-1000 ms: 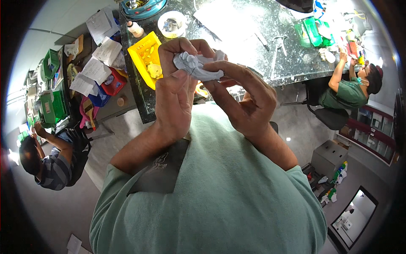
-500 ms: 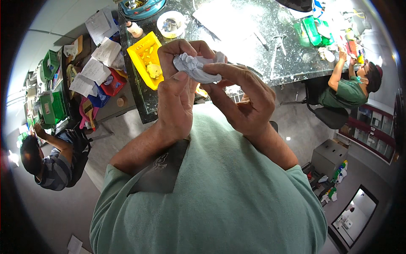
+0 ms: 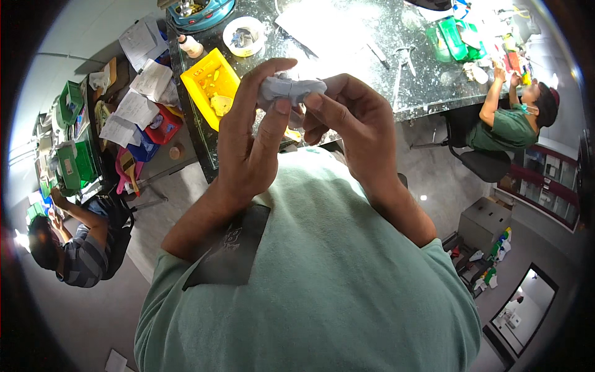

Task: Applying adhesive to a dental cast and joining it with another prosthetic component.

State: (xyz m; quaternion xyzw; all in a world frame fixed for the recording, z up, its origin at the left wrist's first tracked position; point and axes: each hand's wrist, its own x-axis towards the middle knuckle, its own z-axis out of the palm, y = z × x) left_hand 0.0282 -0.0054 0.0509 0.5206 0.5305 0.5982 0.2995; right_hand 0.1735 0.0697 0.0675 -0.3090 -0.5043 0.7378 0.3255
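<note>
A pale grey sculpted piece (image 3: 279, 87), soft-looking and lumpy with a seam across the visible side, is held above the near edge of the dark speckled worktable (image 3: 415, 99). My left hand (image 3: 248, 142) grips its left part, thumb pressed on the lower side and index finger arched over it. My right hand (image 3: 362, 136) pinches the right part with thumb and bent fingers. Just left of the hands lies a yellow tray (image 3: 194, 85) with yellow bits inside.
Behind are a white tub (image 3: 243, 31), bottle (image 3: 192, 46), blue container (image 3: 198, 18) and calipers (image 3: 404, 59). Coworkers sit far right (image 3: 502, 130) and lower left (image 3: 87, 260). A cluttered side bench (image 3: 136, 111) holds papers and bins; green bins (image 3: 452, 40) sit at back right.
Both hands have turned the grey piece, hiding its bumpy detailed face. My thumbs have moved onto its near side, and my left index finger has straightened upward over it.
</note>
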